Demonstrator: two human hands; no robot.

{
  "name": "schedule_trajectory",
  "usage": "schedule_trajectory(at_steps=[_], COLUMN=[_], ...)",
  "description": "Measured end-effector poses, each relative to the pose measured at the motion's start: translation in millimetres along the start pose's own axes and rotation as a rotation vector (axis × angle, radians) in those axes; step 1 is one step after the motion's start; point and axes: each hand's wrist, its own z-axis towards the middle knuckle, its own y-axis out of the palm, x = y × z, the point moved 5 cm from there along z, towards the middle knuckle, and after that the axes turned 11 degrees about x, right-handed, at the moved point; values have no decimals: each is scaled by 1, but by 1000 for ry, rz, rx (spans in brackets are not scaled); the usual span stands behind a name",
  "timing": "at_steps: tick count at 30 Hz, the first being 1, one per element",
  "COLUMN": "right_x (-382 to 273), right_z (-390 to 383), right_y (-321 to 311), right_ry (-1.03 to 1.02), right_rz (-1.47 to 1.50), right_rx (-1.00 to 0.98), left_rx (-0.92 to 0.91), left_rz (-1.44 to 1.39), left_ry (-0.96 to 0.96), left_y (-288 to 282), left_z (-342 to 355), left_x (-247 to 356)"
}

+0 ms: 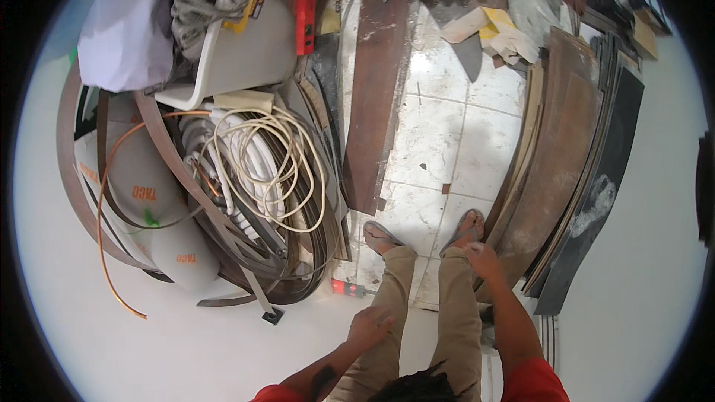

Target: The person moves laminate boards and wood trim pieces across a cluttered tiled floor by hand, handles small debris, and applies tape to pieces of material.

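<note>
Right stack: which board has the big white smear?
The dark grey board, outermost on the right; the broad brown board left of it lacks that patch.

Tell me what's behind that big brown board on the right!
Behind the big brown board, a dark board with a whitish smear shows at the right. Whatever the brown board fully covers can't be seen.

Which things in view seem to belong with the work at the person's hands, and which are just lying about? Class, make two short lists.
With the hands, probably:
Stacked brown boards, nearest the right hand; touching unclear
Left hand, over the trouser leg, apparently empty

Lying about:
Red level
Coiled cream cable
Brown floor board
Copper-coloured pipe
</note>
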Motion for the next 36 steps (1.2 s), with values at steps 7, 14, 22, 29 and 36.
schedule_trajectory(at_steps=[7, 14, 22, 29, 36], right_x=[-142, -234, -255, -278, -319], right_z=[144, 243, 262, 258, 270], right_y=[129, 191, 207, 218, 242], right_ry=[-79, 53, 325, 464, 265], right_rz=[236, 462, 708, 727, 461], right_rx=[-56, 448, 185, 105, 306], left_rx=[186, 332, 392, 317, 350], left_rz=[-67, -228, -306, -352, -333], left_ry=[-20, -55, -130, -215, -187], left_y=[-42, -57, -67, -62, -72], left_z=[-20, -18, -22, -19, -12], left_x=[-15, -59, -81, -89, -78])
